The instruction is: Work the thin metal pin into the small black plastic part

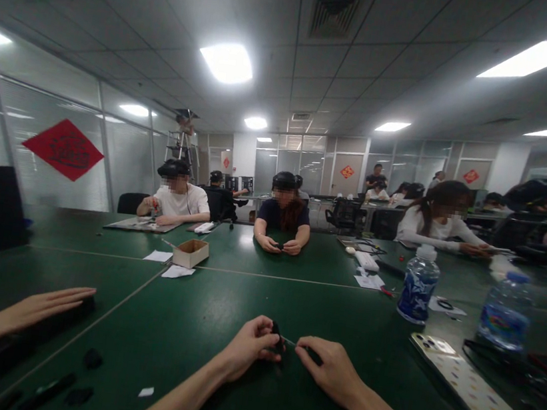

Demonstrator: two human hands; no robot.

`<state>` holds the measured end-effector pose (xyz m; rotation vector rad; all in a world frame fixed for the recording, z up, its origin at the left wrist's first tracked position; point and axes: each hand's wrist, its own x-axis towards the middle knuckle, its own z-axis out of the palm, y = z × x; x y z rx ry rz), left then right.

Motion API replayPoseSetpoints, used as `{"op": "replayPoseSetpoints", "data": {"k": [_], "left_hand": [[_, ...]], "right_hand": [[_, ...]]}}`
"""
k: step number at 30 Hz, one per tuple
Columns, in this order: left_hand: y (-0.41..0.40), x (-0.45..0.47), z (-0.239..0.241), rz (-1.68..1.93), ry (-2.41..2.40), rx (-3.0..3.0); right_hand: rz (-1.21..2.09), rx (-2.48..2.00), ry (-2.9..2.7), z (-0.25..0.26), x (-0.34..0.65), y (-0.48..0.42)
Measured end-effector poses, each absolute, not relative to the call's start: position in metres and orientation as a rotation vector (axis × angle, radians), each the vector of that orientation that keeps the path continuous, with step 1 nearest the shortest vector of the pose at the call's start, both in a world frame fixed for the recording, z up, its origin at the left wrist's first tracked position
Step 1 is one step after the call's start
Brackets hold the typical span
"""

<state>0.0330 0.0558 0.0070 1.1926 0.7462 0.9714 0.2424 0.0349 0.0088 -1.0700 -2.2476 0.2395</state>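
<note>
Over the green table point(211, 372), my left hand point(249, 350) is closed around a small black object point(277, 334) whose kind I cannot make out. A thin, pale, straight piece point(288, 341) extends from that object toward my right hand point(327, 365). Its far end is pinched between my right thumb and fingers. Whether the piece is a wire or a thin rod does not show. My fingers cover part of the black object. A white scrap point(147, 392) lies left of my left forearm.
A co-worker's hand point(53, 304) rests at left, near small black pieces point(92, 359). At right are a phone point(471, 386), a blue-labelled bottle point(419, 285) and another bottle point(506, 313). A cardboard box point(191, 255) sits farther off, with people seated across.
</note>
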Motion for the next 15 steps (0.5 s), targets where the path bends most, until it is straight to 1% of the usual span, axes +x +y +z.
{"op": "replayPoseSetpoints", "data": {"k": [6, 15], "left_hand": [[0.0599, 0.0341, 0.0, 1.006, 0.73, 1.169], [0.0587, 0.0336, 0.0032, 1.021, 0.715, 1.153]], "right_hand": [[0.243, -1.072, -2.252, 0.0082, 0.2427, 0.0342], [0.216, -1.06, -2.214, 0.0052, 0.244, 0.0365]]}}
